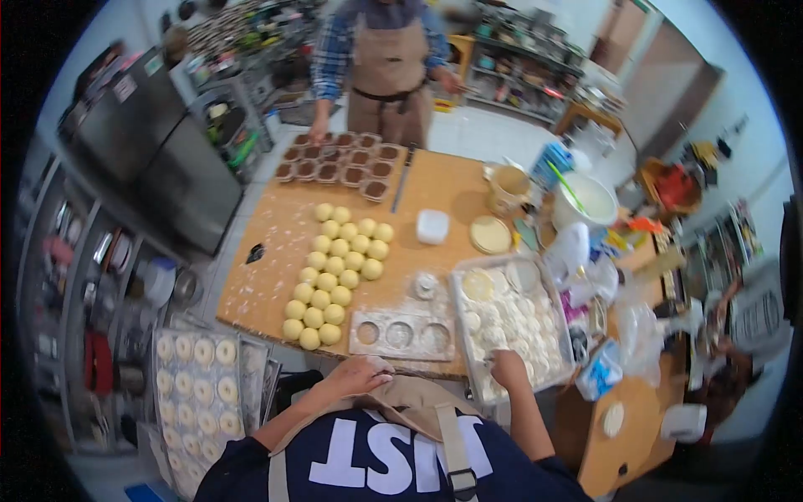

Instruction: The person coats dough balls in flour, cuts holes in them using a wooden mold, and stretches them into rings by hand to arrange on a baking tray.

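White floured dough pieces [520, 325] lie in the tray [466, 335] about our right hand [508, 368], fingers curled; pinch unclear. Left hand [361, 376]: floury fingers together, three-recess mould [400, 336] just beyond. We judge the step as picking dough; next move calls for light grip.

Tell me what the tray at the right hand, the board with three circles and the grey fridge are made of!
The tray looks like smooth white plastic, from its pale, even rim. The board may be matt wood or plastic; white dusting hides its surface. The fridge seems metal, or metal-look, since its grey doors have a soft sheen.
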